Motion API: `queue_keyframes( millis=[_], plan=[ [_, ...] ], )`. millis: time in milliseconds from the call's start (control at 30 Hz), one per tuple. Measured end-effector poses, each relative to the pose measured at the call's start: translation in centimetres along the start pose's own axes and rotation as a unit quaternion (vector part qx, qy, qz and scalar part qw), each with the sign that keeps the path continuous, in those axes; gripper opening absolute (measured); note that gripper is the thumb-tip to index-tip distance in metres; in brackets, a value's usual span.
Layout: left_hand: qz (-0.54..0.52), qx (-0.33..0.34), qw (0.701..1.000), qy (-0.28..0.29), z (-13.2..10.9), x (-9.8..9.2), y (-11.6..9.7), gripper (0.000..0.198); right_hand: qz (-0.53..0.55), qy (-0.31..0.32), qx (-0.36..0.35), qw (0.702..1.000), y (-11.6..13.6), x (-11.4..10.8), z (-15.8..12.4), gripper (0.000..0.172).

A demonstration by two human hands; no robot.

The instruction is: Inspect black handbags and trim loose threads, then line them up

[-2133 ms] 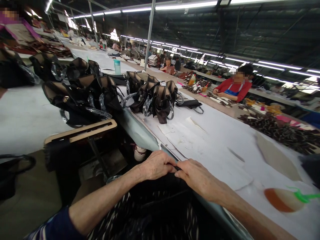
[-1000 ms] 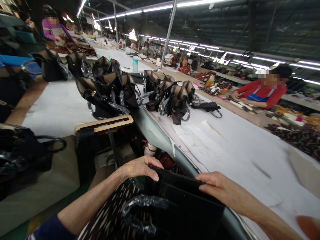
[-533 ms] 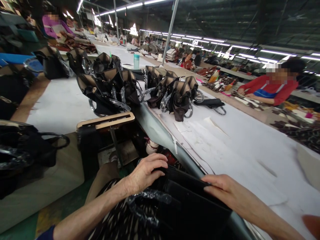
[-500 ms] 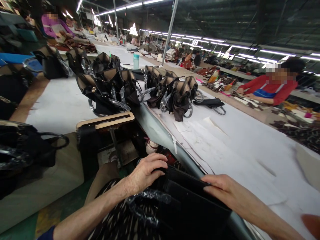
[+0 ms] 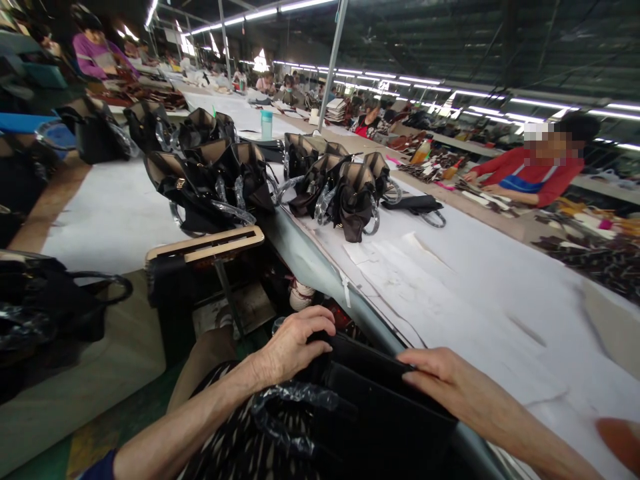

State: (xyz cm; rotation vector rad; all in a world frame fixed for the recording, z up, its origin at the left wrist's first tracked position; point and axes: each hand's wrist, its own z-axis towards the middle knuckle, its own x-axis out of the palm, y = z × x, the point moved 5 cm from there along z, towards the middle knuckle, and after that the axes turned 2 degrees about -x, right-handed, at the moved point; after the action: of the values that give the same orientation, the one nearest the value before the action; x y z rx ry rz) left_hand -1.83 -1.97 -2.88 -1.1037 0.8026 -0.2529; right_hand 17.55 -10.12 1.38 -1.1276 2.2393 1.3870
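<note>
Both hands (image 5: 297,340) (image 5: 445,377) gripping black bag (image 5: 390,420) by rim, gold fitting (image 5: 181,183) on standing bag (image 5: 193,213), too small to read

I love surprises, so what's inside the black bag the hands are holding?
Between the left hand and right hand, the black bag shows only darkness along its top; its near side covers anything deeper.

Bag (image 5: 390,410), lower centre: smooth, leather-like. Handle (image 5: 320,397): wrapped in glossy clear plastic. Surface (image 5: 465,307), right of frame: matt, paper-like covering.
</note>
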Motion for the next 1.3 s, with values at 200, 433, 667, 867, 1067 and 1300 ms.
queue_keyframes(
  millis=[200, 433, 667, 867, 1067, 1300],
  plan=[
    [-0.021, -0.019, 0.999, 0.020, 0.3, 0.2, -0.5, 0.016, -0.015, -0.005, 0.009, 1.000, 0.0, 0.0, 0.1, 0.023],
    [-0.017, -0.016, 1.000, 0.020, 0.0, 0.4, -0.5, 0.015, -0.015, -0.006, 0.008, 1.000, -0.2, 0.0, 0.1, 0.022],
    [0.101, 0.072, 0.992, -0.034, -0.5, 0.3, -0.7, 0.011, -0.022, -0.006, 0.012, 1.000, -0.2, 0.0, 0.1, 0.022],
    [0.201, 0.156, 0.967, -0.020, -1.2, 0.4, -2.4, 0.020, -0.038, -0.014, 0.004, 0.999, -0.1, 0.0, 0.1, 0.022],
    [0.226, 0.180, 0.957, -0.003, -2.1, 0.7, -2.8, 0.024, -0.053, -0.019, 0.000, 0.998, 0.1, 0.0, 0.0, 0.022],
    [0.255, 0.190, 0.948, 0.010, -2.5, 0.9, -2.9, 0.024, -0.066, -0.014, -0.005, 0.998, 0.0, 0.0, 0.0, 0.020]
  ],
)
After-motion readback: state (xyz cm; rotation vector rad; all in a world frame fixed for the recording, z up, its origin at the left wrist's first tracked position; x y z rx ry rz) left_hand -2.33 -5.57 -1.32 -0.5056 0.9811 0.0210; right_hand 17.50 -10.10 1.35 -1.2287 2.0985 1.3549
